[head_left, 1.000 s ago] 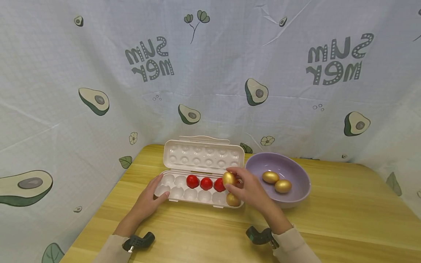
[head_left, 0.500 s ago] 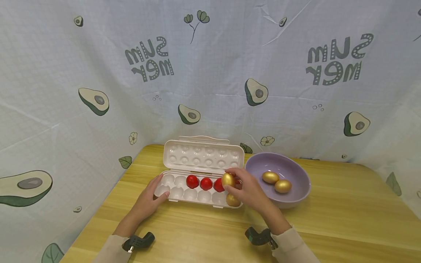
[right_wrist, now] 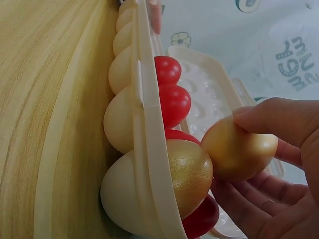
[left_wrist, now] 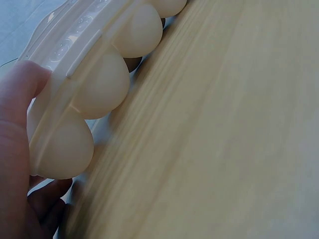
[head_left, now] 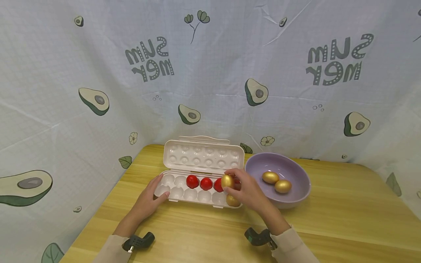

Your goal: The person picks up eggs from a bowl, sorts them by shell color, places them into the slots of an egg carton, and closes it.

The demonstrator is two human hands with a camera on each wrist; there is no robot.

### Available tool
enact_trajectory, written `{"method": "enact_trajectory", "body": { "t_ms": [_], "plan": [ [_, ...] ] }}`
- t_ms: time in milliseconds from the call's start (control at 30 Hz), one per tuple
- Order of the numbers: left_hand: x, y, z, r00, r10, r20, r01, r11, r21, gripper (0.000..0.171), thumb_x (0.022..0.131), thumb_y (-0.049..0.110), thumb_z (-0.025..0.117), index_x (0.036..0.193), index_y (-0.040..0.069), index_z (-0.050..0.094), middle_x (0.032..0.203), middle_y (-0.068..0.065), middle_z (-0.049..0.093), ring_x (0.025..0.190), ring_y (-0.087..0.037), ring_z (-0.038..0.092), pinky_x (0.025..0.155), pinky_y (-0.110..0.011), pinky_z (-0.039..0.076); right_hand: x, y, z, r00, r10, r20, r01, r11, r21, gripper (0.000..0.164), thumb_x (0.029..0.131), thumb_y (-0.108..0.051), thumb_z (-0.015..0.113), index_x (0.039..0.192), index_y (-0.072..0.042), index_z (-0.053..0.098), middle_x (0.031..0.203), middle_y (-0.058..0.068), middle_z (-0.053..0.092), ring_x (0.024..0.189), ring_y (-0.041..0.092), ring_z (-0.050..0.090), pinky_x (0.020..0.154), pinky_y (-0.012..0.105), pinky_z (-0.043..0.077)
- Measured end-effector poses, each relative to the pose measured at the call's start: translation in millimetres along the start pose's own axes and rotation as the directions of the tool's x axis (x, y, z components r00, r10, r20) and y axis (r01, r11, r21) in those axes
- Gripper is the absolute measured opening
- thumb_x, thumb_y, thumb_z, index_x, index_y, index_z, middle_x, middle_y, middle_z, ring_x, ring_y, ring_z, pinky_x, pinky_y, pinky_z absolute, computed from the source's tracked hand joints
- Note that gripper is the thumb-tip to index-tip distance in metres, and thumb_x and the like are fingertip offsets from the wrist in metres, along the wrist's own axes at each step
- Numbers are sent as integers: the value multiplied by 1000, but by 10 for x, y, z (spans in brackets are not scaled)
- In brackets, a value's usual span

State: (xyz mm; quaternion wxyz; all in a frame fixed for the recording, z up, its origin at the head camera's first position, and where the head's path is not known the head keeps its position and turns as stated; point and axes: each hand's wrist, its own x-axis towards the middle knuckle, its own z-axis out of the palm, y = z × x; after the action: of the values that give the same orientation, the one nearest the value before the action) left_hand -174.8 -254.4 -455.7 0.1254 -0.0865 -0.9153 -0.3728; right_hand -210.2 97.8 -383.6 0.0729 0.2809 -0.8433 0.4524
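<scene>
An egg carton (head_left: 197, 207) of pale plastic stands with its lid (head_left: 204, 156) raised at the back. My left hand (head_left: 148, 199) grips the carton's left end, thumb over the front rim and fingers around the side. Between thumb and fingers my right hand (head_left: 247, 190) holds a golden egg (right_wrist: 239, 149), above the carton's right end. Below it another golden egg (right_wrist: 189, 174) sits in the front right cup. Several red eggs (head_left: 206, 183) fill cups of the back row; the right ones are partly hidden by the right hand and its egg.
Right of the carton stands a purple bowl (head_left: 300, 175) with two golden eggs (head_left: 283, 186) in it. Both are on a wooden table (head_left: 197, 237). A printed curtain (head_left: 210, 73) hangs behind. A dark wrist mount (head_left: 139, 241) is on each forearm.
My right hand has shifted very slightly left with the golden egg. The left hand, the carton and the bowl have stayed where they were.
</scene>
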Motion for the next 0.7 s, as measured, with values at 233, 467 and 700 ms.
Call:
{"method": "enact_trajectory", "body": {
  "t_ms": [233, 467, 700],
  "plan": [
    [-2, 7, -3, 1000, -4, 6, 4, 1000, 1, 75, 91, 36, 63, 151, 6, 29, 151, -21, 33, 137, -43, 32, 109, -62, 26, 5, 25, 13, 1000, -19, 11, 19, 1000, 18, 41, 77, -1, 78, 113, -5, 60, 105, 8, 60, 91, 21, 63, 78, 32, 57],
    [0, 19, -2, 1000, -1, 4, 1, 1000, 7, 74, 92, 37, 63, 151, 5, 30, 150, -22, 33, 136, -44, 32, 108, -63, 26, 10, 31, 21, 999, -17, 28, 16, 999, 34, 40, 77, -1, 78, 113, -5, 59, 104, 8, 61, 90, 21, 63, 79, 31, 57],
    [3, 12, -4, 1000, -6, 7, 6, 1000, 4, 75, 91, 37, 63, 151, 6, 30, 151, -22, 33, 137, -43, 32, 109, -62, 25, 6, 47, 46, 999, -19, 48, 16, 999, 50, 39, 77, 1, 77, 111, -5, 59, 104, 8, 61, 91, 20, 63, 79, 30, 57]
  ]
}}
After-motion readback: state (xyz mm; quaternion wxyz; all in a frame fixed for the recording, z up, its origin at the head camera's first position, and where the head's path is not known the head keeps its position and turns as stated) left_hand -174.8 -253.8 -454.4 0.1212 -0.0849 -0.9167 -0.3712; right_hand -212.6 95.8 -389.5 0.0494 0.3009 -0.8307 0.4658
